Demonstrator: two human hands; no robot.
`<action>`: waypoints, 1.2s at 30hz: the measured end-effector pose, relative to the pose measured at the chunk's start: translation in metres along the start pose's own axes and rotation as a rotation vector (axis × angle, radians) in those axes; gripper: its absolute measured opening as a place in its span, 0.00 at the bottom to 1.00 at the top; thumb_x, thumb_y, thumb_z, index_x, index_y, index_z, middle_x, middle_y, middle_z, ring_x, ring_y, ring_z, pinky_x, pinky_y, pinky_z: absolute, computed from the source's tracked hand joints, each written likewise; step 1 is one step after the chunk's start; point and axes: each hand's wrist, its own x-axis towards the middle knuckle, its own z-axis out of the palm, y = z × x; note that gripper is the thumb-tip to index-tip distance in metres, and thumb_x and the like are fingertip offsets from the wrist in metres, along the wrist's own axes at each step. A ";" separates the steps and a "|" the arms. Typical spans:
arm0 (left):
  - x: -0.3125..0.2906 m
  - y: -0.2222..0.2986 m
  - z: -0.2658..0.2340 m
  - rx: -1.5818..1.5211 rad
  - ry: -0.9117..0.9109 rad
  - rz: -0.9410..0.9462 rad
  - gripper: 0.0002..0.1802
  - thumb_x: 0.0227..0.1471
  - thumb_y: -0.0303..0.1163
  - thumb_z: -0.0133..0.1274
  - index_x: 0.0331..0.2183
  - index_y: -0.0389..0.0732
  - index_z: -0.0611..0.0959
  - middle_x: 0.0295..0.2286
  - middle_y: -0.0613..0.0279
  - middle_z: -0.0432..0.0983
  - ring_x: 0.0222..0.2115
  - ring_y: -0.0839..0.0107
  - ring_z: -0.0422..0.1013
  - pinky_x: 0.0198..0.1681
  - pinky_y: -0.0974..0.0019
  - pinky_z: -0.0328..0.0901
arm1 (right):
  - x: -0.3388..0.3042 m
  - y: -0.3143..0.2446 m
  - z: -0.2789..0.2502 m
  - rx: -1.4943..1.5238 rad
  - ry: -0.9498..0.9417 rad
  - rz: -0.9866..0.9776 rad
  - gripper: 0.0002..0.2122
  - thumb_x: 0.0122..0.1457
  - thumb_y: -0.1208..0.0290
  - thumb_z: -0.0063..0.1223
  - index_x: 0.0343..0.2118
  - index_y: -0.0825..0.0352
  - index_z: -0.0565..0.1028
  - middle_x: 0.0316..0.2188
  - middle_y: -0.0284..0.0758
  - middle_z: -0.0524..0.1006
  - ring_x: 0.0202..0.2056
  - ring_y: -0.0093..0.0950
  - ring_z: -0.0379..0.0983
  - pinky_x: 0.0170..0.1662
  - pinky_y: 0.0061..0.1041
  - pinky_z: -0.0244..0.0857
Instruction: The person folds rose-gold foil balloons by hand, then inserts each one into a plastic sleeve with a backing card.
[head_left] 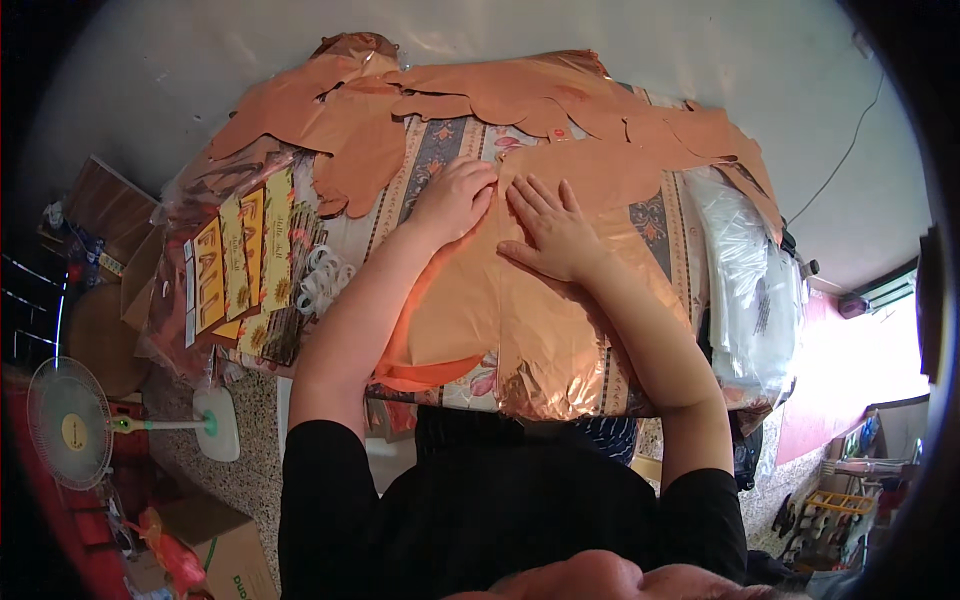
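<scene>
Head view looks down on a table with a striped, flowery tablecloth (440,140). On it, in the middle, lies a shiny copper foil sheet (550,345). It is flat, with crinkles at the end near the person's tummy. Its long way runs from that near edge of the table out toward the far side. A straight line runs along its left side, and a duller orange sheet (460,305) lies to the left of that line, with a bright orange curved strip (435,375) at its bottom.

The left hand (458,202) is just left of the line, near its far end. Its fingers are bent and close together, with the tips almost on the line. I cannot tell if they pinch anything. The right hand (552,232) is just right of the line. It is open and flat, with its fingers spread, and it rests on the foil. So the line runs between the two hands, and most of the shiny foil lies back toward the person, nearer the right arm.

Past the hands are big wavy copper shapes (510,88). To the left are yellow and brown cards (247,250) and white curly ribbon (322,282). To the right are clear plastic bags (755,280). A white fan (75,430) stands far left.
</scene>
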 end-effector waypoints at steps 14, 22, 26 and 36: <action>0.004 0.001 -0.002 0.008 0.000 0.011 0.11 0.52 0.28 0.52 0.39 0.36 0.79 0.43 0.53 0.75 0.48 0.54 0.67 0.52 0.57 0.63 | 0.003 0.002 0.007 -0.051 0.053 -0.016 0.42 0.58 0.37 0.41 0.65 0.68 0.54 0.68 0.41 0.51 0.69 0.36 0.42 0.68 0.48 0.32; 0.004 0.012 -0.015 0.124 -0.141 0.001 0.15 0.52 0.30 0.51 0.43 0.38 0.78 0.44 0.55 0.73 0.50 0.55 0.66 0.54 0.56 0.62 | -0.002 0.003 0.009 -0.050 0.042 -0.015 0.41 0.58 0.38 0.40 0.65 0.69 0.54 0.67 0.43 0.52 0.68 0.39 0.43 0.67 0.51 0.34; 0.006 -0.001 -0.022 0.166 -0.199 0.026 0.17 0.53 0.31 0.51 0.45 0.38 0.78 0.47 0.55 0.72 0.51 0.55 0.65 0.54 0.56 0.62 | 0.003 -0.002 0.008 -0.073 0.048 -0.024 0.41 0.58 0.38 0.39 0.65 0.69 0.54 0.67 0.44 0.52 0.68 0.39 0.43 0.67 0.51 0.34; 0.018 0.001 -0.012 0.059 -0.136 -0.007 0.13 0.52 0.29 0.51 0.41 0.37 0.80 0.43 0.54 0.74 0.48 0.55 0.68 0.51 0.57 0.64 | 0.002 0.002 0.013 -0.062 0.077 -0.022 0.41 0.59 0.37 0.38 0.65 0.70 0.54 0.66 0.44 0.53 0.68 0.39 0.44 0.67 0.53 0.34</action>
